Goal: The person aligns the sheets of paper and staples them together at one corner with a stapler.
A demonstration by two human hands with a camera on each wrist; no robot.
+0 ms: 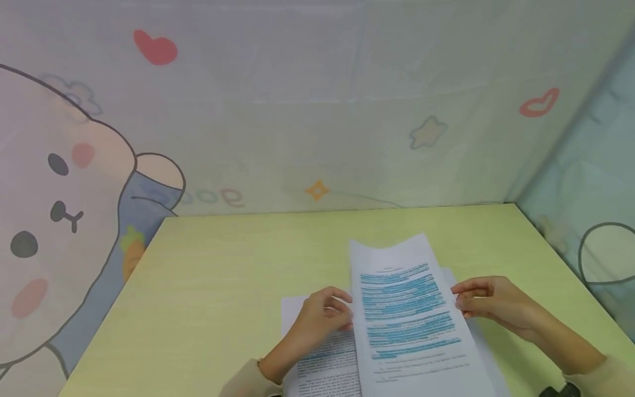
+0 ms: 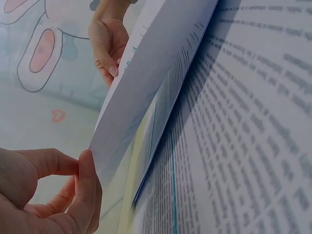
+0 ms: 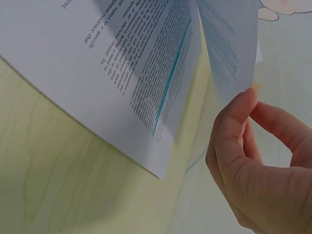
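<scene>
Both hands hold up a printed sheet of paper (image 1: 412, 314) with several blocks of text highlighted in blue. My left hand (image 1: 324, 314) pinches its left edge between thumb and fingers. On the opposite edge, my right hand (image 1: 496, 303) pinches the paper the same way. In the left wrist view the raised sheet (image 2: 131, 83) stands tilted above other pages. Beneath it, to the left, lies a printed page (image 1: 327, 364) of dense text. Another printed sheet (image 3: 141, 112), bearing a thin blue highlighted line, lies under the raised one at the right.
The papers lie on a pale yellow-green table (image 1: 213, 286). Behind it hangs a light cloth backdrop (image 1: 297, 127) with cartoon prints, and a similar cloth (image 1: 595, 182) closes off the right side.
</scene>
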